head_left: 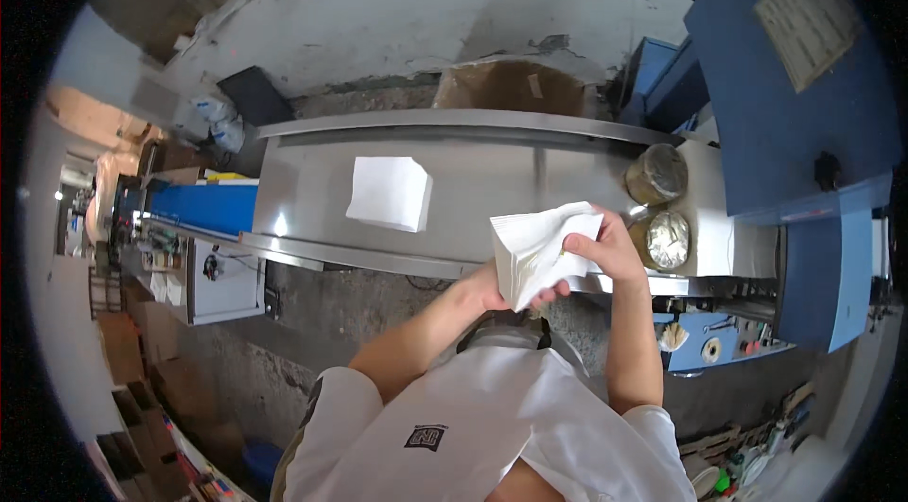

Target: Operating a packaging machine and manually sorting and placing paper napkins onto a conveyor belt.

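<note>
A stack of white paper sheets (539,242) is bent and slightly fanned between my two hands, over the near edge of the metal table. My left hand (490,289) holds it from beneath at the near corner, with fingertips showing past its lower edge. On the far right corner, my right hand (617,251) grips the stack, thumb pressed on the top sheet and the other fingers mostly hidden behind. Another neat stack of white paper (390,192) lies flat on the table to the left, touched by neither hand.
The long metal table (482,161) has a raised back edge. Two round containers (656,175), one topped with foil (668,239), stand at its right end near a blue cabinet (794,76). A cardboard box (511,88) sits behind. Tools lie on a blue surface (695,336) at lower right.
</note>
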### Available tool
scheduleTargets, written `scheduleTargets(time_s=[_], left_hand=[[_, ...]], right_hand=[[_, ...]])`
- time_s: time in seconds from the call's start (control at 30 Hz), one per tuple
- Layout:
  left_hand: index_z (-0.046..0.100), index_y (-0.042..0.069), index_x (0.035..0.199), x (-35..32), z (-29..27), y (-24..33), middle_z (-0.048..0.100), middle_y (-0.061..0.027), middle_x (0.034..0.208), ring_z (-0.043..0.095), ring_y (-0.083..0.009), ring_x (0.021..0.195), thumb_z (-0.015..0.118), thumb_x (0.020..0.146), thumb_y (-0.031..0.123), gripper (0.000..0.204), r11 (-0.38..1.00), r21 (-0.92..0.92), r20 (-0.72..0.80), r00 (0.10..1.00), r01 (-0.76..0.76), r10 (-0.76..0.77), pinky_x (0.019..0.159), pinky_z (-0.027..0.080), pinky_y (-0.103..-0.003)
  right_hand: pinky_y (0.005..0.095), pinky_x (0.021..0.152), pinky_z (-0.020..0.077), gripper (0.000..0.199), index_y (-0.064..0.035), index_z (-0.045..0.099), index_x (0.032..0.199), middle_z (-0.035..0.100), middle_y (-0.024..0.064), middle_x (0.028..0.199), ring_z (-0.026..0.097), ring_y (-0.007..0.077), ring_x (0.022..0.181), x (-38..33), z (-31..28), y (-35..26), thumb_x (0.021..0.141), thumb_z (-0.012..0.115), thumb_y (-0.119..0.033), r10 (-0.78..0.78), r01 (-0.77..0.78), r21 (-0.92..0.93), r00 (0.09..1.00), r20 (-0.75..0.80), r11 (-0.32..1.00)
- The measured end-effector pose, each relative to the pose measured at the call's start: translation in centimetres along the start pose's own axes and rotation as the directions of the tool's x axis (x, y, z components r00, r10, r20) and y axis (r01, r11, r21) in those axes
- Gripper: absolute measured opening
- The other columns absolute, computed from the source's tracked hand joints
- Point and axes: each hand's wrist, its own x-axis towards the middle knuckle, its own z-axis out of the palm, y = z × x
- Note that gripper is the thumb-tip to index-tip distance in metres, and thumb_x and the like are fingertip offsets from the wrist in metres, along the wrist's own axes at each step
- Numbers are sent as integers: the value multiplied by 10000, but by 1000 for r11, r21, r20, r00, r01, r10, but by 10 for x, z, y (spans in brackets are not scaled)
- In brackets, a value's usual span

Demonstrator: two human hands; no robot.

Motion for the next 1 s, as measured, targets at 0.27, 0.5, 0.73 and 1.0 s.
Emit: scheduleTargets(time_s=[0.27, 0.5, 0.73, 1.0], left_hand=[[372, -8, 1408, -74, -30, 7, 506, -147, 1370, 497, -249, 1254, 312, 998, 545, 691, 735, 375, -235, 709, -564, 664, 1036, 401, -424], [451, -37, 1309, -118, -22, 41, 604, -93, 1185, 573, -140, 1075, 629, 929, 177, 471, 591, 673, -221, 642, -444, 734, 923, 466, -294], [510, -2, 1255, -170, -58, 85, 615, -73, 1149, 571, -128, 1063, 614, 943, 223, 399, 576, 633, -103, 681, -517, 725, 920, 450, -263], [397, 16, 1393, -232, -55, 140, 540, -138, 1327, 532, -297, 1230, 284, 908, 722, 865, 952, 62, -3, 954, -301, 301, 947, 498, -449]], right_hand=[[245, 693, 507, 364, 10, 634, 1076, 690, 70, 935, 637, 102, 785, 39, 47, 12, 830, 753, -229, 195, -190, 52, 973, -124, 980], [271, 811, 518, 399, 5, 561, 1185, 663, 86, 1071, 627, 111, 924, 58, 95, 28, 842, 723, -117, 77, -72, 62, 994, -82, 996], [246, 814, 471, 379, 5, 589, 1176, 651, 16, 1036, 587, 95, 947, 56, 171, 26, 824, 708, -67, -74, -21, -319, 957, -282, 948], [536, 1064, 355, 525, -135, 715, 1041, 616, 66, 1247, 476, 364, 1256, 74, 258, -8, 610, 588, 137, -455, 253, -945, 880, 136, 206]])
